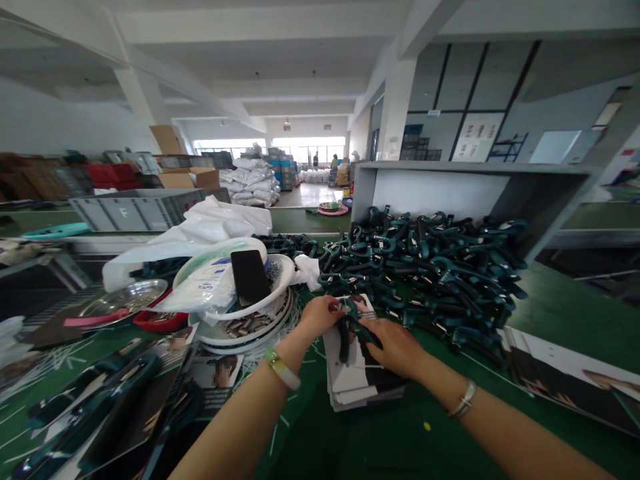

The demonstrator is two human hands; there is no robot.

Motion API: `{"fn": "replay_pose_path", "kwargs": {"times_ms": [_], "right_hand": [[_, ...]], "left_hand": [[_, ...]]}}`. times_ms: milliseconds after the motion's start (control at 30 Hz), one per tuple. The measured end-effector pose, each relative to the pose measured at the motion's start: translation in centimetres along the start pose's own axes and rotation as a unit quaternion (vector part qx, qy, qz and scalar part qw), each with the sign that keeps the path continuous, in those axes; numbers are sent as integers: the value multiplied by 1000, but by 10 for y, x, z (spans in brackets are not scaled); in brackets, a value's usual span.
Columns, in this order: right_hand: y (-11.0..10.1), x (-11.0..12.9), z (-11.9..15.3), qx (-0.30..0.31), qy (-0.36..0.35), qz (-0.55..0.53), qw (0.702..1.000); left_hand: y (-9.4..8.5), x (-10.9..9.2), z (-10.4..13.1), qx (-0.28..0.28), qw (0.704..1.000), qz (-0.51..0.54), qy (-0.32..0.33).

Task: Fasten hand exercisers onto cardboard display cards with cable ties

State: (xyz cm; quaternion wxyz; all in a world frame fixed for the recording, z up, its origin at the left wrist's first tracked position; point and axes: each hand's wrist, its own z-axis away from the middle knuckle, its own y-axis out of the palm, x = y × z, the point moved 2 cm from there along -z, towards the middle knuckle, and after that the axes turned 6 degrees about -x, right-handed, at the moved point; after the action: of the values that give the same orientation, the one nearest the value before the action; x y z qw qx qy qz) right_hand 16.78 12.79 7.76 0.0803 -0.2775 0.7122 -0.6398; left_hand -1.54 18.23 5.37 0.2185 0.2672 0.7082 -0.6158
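Note:
My left hand [319, 319] pinches the head of a dark green plier-like hand tool [345, 341]. Its handles point toward me, and my right hand [397, 348] is closed around one of them. Beneath both hands lies a stack of printed cards [345, 383], partly covered by the tool. A large heap of similar green tools [425, 267] rises just beyond, spilling from an open-fronted grey box [555, 180]. The exact kind of tool is too small to make out.
To the left, a white basin [287, 277] with metal parts carries a black phone [250, 277]. A metal bowl [145, 291] and red dish [160, 321] stand beside it. Carded tools [95, 393] lie front left, more cards [575, 377] at right, thin white strips around.

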Motion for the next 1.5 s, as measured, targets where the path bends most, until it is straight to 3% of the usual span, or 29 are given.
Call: {"fn": "replay_pose_path", "kwargs": {"times_ms": [167, 333, 533, 733, 833, 933, 1067, 1267, 1500], "right_hand": [[-12, 9, 12, 13, 4, -67, 998], [-5, 7, 20, 18, -12, -50, 999], [-1, 12, 4, -1, -43, 74, 996], [10, 19, -10, 2, -82, 92, 992], [13, 12, -9, -63, -68, -2, 996], [19, 3, -5, -146, -19, -177, 973], [32, -1, 1, -152, 67, -322, 932], [42, 1, 4, -121, 144, -403, 896], [41, 2, 3, -131, 120, -378, 909]], "left_hand": [[-5, -2, 10, 11, 999, -27, 15], [0, 2, 5, -16, 1000, -25, 3], [14, -8, -9, -21, 998, 29, 59], [12, -13, 6, -17, 993, 35, 112], [7, -15, 17, -8, 991, 15, 134], [2, -18, 27, -6, 989, -9, 150], [-1, -20, 36, -14, 983, -62, 173], [-2, -15, 39, -19, 984, -61, 165], [0, -15, 41, -14, 981, -81, 176]]}}
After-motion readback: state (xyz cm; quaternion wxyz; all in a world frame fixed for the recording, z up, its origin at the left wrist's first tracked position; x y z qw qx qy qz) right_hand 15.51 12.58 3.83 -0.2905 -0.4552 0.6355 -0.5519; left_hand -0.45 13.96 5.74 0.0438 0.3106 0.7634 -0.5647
